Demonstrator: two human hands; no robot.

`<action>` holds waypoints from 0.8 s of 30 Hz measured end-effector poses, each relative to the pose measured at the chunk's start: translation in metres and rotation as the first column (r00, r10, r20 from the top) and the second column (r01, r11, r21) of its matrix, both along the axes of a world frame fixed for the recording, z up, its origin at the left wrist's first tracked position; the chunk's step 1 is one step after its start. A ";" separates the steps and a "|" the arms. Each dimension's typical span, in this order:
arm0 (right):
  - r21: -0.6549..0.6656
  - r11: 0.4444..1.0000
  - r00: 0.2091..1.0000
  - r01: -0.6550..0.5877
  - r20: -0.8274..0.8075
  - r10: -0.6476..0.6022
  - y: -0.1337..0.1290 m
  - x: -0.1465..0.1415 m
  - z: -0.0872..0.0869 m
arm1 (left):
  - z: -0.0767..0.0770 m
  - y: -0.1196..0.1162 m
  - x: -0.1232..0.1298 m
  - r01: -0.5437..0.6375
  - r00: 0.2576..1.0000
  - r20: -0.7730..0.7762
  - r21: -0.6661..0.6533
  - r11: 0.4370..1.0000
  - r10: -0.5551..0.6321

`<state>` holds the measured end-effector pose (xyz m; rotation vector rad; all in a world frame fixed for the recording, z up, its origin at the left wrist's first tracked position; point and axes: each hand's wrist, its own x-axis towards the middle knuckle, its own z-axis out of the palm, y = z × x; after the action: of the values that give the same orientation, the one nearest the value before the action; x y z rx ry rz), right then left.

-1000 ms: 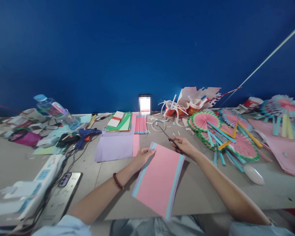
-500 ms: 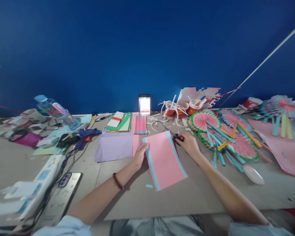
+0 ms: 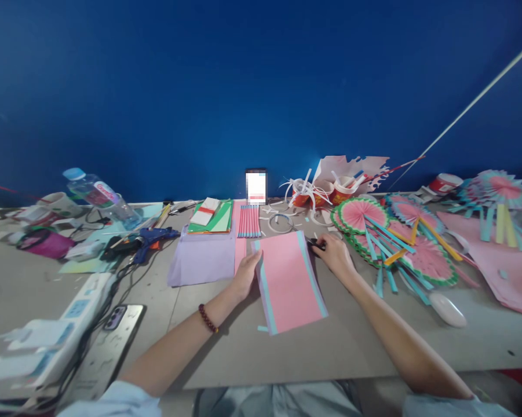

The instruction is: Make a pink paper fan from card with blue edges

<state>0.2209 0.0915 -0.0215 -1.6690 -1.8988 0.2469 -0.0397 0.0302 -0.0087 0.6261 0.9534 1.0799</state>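
A pink sheet of paper (image 3: 290,281) with blue and lilac strips along its long sides is held up by my left hand (image 3: 247,273), pinched at its left edge. My right hand (image 3: 333,255) is closed around the black handles of a pair of scissors (image 3: 316,245), close to the sheet's upper right corner. The blades are mostly hidden, so I cannot tell whether they touch the paper. A small light blue scrap (image 3: 263,328) lies by the sheet's lower left corner. Behind the sheet rest a pleated pink paper strip (image 3: 249,221) and a roll of tape (image 3: 280,222).
Lilac sheets (image 3: 202,258) and green paper (image 3: 223,215) lie left of centre. Pleated paper fans (image 3: 360,215) crowd the right. At left are a glue gun (image 3: 150,237), a power strip (image 3: 76,313), a phone (image 3: 108,344) and a tilted bottle (image 3: 99,194). A mouse (image 3: 447,310) sits front right.
The sheet's lower end has swung slightly left, now partly over the blue scrap. Both hands keep nearly the same places and grips.
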 end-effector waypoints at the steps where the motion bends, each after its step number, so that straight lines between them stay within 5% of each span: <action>1: 0.001 1.000 1.000 -0.005 0.004 0.005 0.000 0.000 0.000 | -0.001 0.000 -0.001 0.005 1.000 -0.004 0.002 1.000 -0.005; 7: 0.002 0.998 0.998 -0.055 0.026 0.055 0.001 0.001 0.002 | -0.001 -0.002 0.000 0.015 0.984 -0.181 0.091 0.996 0.002; 12: 0.028 0.993 0.993 -0.116 0.023 0.115 -0.002 -0.003 0.005 | 0.008 -0.011 0.007 0.162 0.935 -0.348 0.244 0.956 -0.070; 16: 0.070 0.980 0.982 -0.184 0.056 0.181 -0.008 -0.012 0.011 | 0.018 -0.018 0.009 0.033 0.923 -0.370 0.355 0.934 0.108; 21: 0.103 0.936 0.941 -0.337 0.069 0.331 -0.019 -0.026 0.022 | 0.030 -0.009 0.001 -0.128 0.973 -0.171 0.161 0.979 0.155; 24: 0.092 0.828 0.833 -0.553 0.028 0.553 -0.030 -0.039 0.029 | 0.035 0.002 -0.008 -0.161 0.983 -0.070 0.101 0.982 0.168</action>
<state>0.1816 0.0612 0.0075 -1.0134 -2.3213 0.3746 -0.0476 0.0318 0.0264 0.6802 1.0405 1.2611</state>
